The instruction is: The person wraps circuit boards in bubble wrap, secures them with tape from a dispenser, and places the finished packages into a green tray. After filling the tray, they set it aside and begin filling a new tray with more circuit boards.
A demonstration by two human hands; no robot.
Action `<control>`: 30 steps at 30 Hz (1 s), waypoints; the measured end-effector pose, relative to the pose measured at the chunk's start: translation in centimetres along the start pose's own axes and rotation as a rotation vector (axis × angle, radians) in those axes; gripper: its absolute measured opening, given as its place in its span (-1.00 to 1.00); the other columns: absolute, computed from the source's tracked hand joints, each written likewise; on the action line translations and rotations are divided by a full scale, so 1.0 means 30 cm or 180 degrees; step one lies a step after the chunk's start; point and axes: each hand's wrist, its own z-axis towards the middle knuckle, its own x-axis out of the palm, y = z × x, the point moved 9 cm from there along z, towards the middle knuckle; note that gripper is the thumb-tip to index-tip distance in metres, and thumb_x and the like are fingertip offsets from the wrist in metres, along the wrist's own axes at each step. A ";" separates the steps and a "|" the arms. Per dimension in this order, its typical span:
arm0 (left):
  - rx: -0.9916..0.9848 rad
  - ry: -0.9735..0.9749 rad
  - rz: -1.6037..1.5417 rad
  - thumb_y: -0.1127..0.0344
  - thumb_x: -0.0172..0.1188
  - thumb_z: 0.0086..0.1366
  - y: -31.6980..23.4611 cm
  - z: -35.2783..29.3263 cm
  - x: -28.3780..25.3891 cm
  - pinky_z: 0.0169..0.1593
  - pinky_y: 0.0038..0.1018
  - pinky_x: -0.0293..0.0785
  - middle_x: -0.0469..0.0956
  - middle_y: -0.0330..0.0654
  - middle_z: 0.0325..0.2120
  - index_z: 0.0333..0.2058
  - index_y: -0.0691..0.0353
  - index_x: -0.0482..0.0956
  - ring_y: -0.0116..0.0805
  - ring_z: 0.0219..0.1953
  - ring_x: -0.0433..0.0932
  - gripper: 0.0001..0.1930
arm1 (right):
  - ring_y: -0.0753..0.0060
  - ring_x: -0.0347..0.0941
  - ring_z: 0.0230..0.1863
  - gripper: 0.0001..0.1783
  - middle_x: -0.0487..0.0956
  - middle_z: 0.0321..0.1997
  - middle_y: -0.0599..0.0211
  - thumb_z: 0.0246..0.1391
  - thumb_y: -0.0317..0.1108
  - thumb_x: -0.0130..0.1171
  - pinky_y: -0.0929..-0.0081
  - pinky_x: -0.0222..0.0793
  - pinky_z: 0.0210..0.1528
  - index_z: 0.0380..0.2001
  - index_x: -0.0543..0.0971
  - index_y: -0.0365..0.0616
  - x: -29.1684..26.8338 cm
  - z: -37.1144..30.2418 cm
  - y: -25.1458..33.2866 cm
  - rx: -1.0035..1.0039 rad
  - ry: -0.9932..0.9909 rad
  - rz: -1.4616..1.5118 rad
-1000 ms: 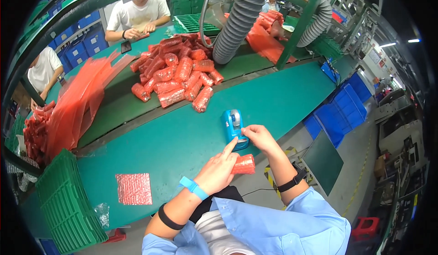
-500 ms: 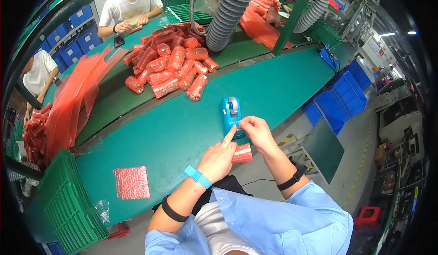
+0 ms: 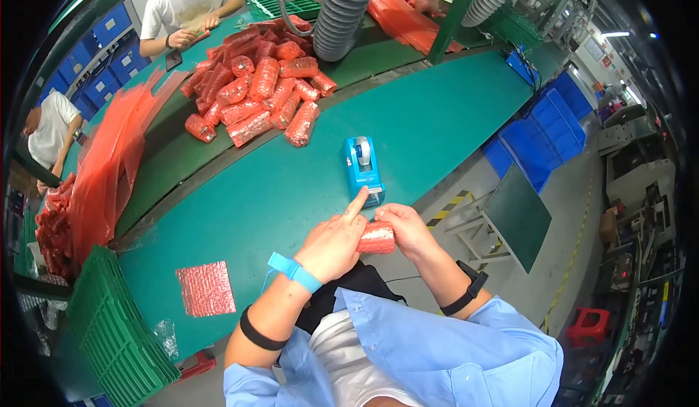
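A short roll of red bubble wrap (image 3: 376,238) is held at the table's near edge by my left hand (image 3: 333,245), whose thumb and lower fingers are hidden behind it. That hand's index finger stretches forward to the front end of a blue tape dispenser (image 3: 354,168), which stands on the table with a roll of clear tape in it. At the roll's upper right edge, my right hand (image 3: 405,226) is closed in a pinch. Whatever lies between those fingertips is too small to make out.
A flat red bubble-wrap sheet (image 3: 206,288) lies at left beside green crates (image 3: 116,327). Beyond, wrapped red rolls (image 3: 255,90) form a heap under a grey hose (image 3: 342,14). Long red sheets (image 3: 116,167) lie farther left. Co-workers (image 3: 191,6) sit across the table.
My right hand has drawn back from the dispenser to the red roll. The roll has come up slightly toward the right fingers. My left index finger stays at the dispenser's front.
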 end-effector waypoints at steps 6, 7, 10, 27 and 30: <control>0.0128 -0.0019 0.0591 0.50 0.28 0.15 -0.143 -0.039 -0.105 0.05 -0.03 0.70 0.25 0.30 0.50 -0.09 0.42 0.55 0.23 -0.03 0.72 -0.67 | 0.69 0.48 -0.47 -0.71 0.62 -0.47 0.53 0.49 -0.19 0.25 0.59 0.38 -0.36 -0.29 0.71 -0.15 -0.031 0.058 0.011 0.0002 0.0618 -0.0867; 0.0231 0.0011 0.0584 0.49 0.29 0.16 -0.130 -0.011 -0.099 0.06 -0.03 0.69 0.24 0.27 0.51 -0.09 0.40 0.55 0.23 -0.03 0.72 -0.68 | 0.69 0.48 -0.47 -0.71 0.62 -0.47 0.53 0.49 -0.19 0.25 0.59 0.38 -0.36 -0.29 0.71 -0.15 -0.020 0.045 0.000 0.0010 0.0629 -0.0863; 0.0421 0.0029 0.0654 0.47 0.30 0.17 -0.054 0.071 -0.087 0.08 -0.03 0.66 0.22 0.23 0.53 -0.10 0.36 0.55 0.22 -0.04 0.72 -0.70 | 0.66 0.53 -0.42 -0.69 0.67 -0.44 0.47 0.48 -0.19 0.27 0.53 0.44 -0.33 -0.31 0.72 -0.17 -0.027 0.050 -0.047 0.0247 -0.0002 -0.0190; 0.0188 0.0559 0.0572 0.52 0.24 0.14 0.031 0.136 -0.011 0.14 -0.06 0.67 0.19 0.10 0.57 -0.07 0.40 0.63 0.16 0.02 0.73 -0.66 | 0.57 0.64 -0.31 -0.88 0.75 -0.28 0.36 0.35 -0.42 0.28 0.47 0.57 -0.23 -0.23 0.74 -0.22 -0.060 0.097 -0.026 -0.0137 0.0038 -0.1395; 0.0223 0.0568 0.0592 0.52 0.23 0.13 0.007 0.130 0.003 0.14 -0.05 0.66 0.19 0.10 0.58 -0.06 0.39 0.63 0.16 0.03 0.72 -0.65 | 0.55 0.65 -0.32 -0.89 0.75 -0.28 0.35 0.33 -0.45 0.26 0.47 0.55 -0.28 -0.21 0.74 -0.20 -0.094 0.100 -0.059 -0.0268 0.0002 -0.1818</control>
